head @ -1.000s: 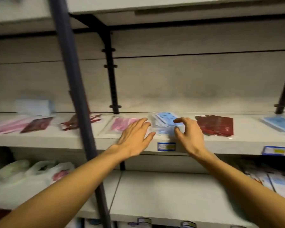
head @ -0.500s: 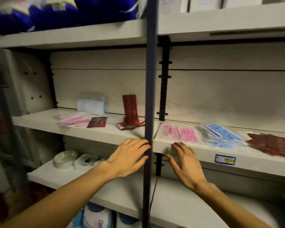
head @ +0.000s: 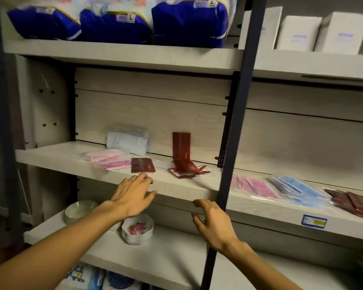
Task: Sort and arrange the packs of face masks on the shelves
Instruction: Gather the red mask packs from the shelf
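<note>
Risk first: my left hand (head: 134, 193) open, empty, fingertips just short of flat dark red mask pack (head: 143, 165) at shelf (head: 57, 158) front edge. Careless sweep could knock it, or pink packs (head: 108, 161) left of it, off the lip. Upright red pack (head: 181, 148) beyond-right leans on back panel, long axis vertical, could topple. Flat pack long axis runs left-right. Right hand (head: 213, 221) open, empty, below shelf.

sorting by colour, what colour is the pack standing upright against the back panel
Dark red pack, clearest in the head view.
</note>
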Demonstrator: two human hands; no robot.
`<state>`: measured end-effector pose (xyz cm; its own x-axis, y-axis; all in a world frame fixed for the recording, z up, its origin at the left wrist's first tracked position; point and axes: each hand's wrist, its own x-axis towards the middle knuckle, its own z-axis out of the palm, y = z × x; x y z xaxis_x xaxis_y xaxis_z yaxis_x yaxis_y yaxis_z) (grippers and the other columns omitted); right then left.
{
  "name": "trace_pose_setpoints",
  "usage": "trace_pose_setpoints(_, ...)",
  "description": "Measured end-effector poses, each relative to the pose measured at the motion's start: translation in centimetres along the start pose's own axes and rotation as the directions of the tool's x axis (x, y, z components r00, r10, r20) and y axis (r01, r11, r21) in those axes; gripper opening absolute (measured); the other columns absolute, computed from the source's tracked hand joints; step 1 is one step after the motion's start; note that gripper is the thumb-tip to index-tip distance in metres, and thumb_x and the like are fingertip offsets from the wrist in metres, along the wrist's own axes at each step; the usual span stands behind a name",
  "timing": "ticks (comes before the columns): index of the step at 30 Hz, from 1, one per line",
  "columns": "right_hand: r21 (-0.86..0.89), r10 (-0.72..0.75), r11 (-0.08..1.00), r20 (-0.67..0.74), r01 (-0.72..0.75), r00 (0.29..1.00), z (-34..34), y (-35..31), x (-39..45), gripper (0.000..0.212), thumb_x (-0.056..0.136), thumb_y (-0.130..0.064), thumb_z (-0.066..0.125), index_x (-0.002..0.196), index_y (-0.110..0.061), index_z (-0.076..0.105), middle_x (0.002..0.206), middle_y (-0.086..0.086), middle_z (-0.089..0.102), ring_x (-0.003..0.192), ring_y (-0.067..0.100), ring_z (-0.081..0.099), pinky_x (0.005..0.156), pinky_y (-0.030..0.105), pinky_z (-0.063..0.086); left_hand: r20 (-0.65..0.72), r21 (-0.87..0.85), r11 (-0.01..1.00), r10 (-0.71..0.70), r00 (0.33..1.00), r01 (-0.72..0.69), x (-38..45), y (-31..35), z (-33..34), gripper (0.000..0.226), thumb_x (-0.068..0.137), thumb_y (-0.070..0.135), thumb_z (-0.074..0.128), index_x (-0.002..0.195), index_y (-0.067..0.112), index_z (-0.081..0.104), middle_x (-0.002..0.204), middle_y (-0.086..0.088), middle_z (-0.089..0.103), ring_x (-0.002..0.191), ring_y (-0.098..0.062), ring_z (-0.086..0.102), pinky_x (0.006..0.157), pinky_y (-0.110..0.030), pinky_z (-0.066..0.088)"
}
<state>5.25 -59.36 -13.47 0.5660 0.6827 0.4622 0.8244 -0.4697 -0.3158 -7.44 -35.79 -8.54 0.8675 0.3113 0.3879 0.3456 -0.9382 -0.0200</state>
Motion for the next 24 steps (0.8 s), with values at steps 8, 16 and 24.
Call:
trace_pose_setpoints(8, 0.053, 0.046, 0.998, -0.069, -0.043, 0.997, 0.6, -2.9, 8.0, 0.037, 0.098, -0.04, 0.051, 0.132, -0.025, 0.057, 0.127, -0.006, 0.064, 0.114, 0.012, 0.059, 0.097, 0.034, 0.052, -0.008, -0.032, 0.994, -0.106, 0.994, 0.105, 3.9, -4.2, 0.3, 0.049, 0.099, 0.048, 0.044, 0.139, 0.02, 0.048, 0.139, -0.002, 0.054, 0.125, -0.023, 0.054, 0.097, -0.037, 0.047)
trace_pose_setpoints(16, 0.054, 0.414, 0.91, -0.072, -0.411, 0.907, 2.7, 1.0, 18.9, 0.038, 0.09, -0.055, 0.053, 0.101, -0.019, 0.06, 0.096, 0.005, 0.069, 0.088, 0.027, 0.064, 0.082, 0.041, 0.056, 0.059, 0.042, 0.973, -0.231, 0.971, 0.228, 11.4, -7.8, 2.4, 0.049, 0.097, 0.054, 0.048, 0.13, 0.018, 0.053, 0.124, -0.007, 0.065, 0.112, -0.027, 0.06, 0.091, -0.036, 0.05)
trace_pose_setpoints(24, -0.029, 0.661, 0.744, -0.115, -0.668, 0.741, 7.0, 6.1, 25.3, 0.104, 0.061, -0.103, 0.029, 0.096, -0.014, 0.07, 0.098, 0.01, 0.07, 0.09, 0.032, 0.064, 0.085, 0.039, 0.051, 0.267, 0.033, 0.94, -0.335, 0.903, 0.339, 19.6, -10.4, 6.4, 0.066, 0.091, 0.075, 0.041, 0.131, 0.024, 0.05, 0.127, -0.005, 0.063, 0.117, -0.028, 0.056, 0.101, -0.041, 0.042)
